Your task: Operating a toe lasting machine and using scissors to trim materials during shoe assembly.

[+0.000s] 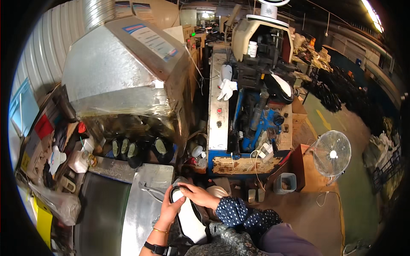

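At our workstation on a crowded factory floor, we look down past a big sheet-metal hood (124, 68) and a blue-and-white machine (256, 85) to the steel table (143, 209) in front of us, where both our hands meet on one shoe upper (190, 217), black at the rim with a white inside. It lies at the bottom centre of the view, against our lap and the table's right edge. Our left hand (171, 208) cups its near side, fingers closed around the rim; our right hand (197, 195), in a dark dotted sleeve, lies over the top end, fingers curled onto the edge. We judge the piece light and soft, likely to flex if pinched in the middle, so the stiffer black rim is the place to hold it, one hand to each side. Under the hood stands a row of dark shoes (136, 149): we count four, though others may be hidden. One round standing fan (332, 154) is on the floor to the right, one grey bin (285, 183) is beside the machine, and one white glove (226, 88) hangs on its panel. A single gold bangle (160, 231) and a black wristband (154, 247) sit on our left wrist.
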`<action>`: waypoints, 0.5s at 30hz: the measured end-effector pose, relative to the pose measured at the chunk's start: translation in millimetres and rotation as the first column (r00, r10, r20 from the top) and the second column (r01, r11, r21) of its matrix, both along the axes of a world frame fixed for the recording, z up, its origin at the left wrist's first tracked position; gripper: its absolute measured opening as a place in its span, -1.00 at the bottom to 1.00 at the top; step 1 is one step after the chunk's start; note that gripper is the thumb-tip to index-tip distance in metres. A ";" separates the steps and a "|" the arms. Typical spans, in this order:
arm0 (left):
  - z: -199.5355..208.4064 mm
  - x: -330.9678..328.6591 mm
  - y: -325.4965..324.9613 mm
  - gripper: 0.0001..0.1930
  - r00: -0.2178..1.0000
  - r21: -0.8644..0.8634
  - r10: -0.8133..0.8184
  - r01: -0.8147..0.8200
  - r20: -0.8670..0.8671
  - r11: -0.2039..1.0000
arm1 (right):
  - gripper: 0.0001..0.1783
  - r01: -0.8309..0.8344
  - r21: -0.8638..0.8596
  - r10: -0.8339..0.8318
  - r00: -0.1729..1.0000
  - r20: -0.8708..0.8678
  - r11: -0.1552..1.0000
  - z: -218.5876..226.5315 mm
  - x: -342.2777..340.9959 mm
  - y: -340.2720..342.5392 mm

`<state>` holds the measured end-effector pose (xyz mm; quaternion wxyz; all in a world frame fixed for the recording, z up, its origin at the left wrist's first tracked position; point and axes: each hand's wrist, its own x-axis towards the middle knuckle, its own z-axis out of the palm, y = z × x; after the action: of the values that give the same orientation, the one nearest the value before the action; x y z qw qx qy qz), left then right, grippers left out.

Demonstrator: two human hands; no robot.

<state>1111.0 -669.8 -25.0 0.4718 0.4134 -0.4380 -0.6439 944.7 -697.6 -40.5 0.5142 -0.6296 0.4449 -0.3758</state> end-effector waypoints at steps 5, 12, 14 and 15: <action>-17.8 2.8 -7.6 -0.23 0.959 -0.058 0.100 -0.088 0.264 0.994 | -0.53 -0.081 -0.036 0.080 0.997 -0.014 0.996 -15.6 4.9 -18.6; -33.8 -8.0 -5.2 -0.30 0.831 -0.332 0.283 -0.127 0.479 0.935 | -0.61 0.003 -0.095 -0.010 0.998 -0.070 0.995 -27.5 3.6 -15.2; -29.2 -8.0 -7.1 -0.24 0.705 -0.369 0.313 -0.078 0.636 0.926 | -0.60 0.093 -0.211 -0.111 0.991 -0.077 0.973 -30.7 4.8 -12.6; -25.5 -6.9 -10.0 -0.25 0.749 -0.276 0.245 -0.086 0.616 0.957 | -0.58 0.107 -0.184 -0.129 0.986 -0.110 0.977 -32.0 4.5 -6.7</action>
<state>1104.1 -679.9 -50.5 0.3927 0.5891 -0.6058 -0.3629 949.3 -704.3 -72.5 0.4050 -0.6670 0.4767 -0.4048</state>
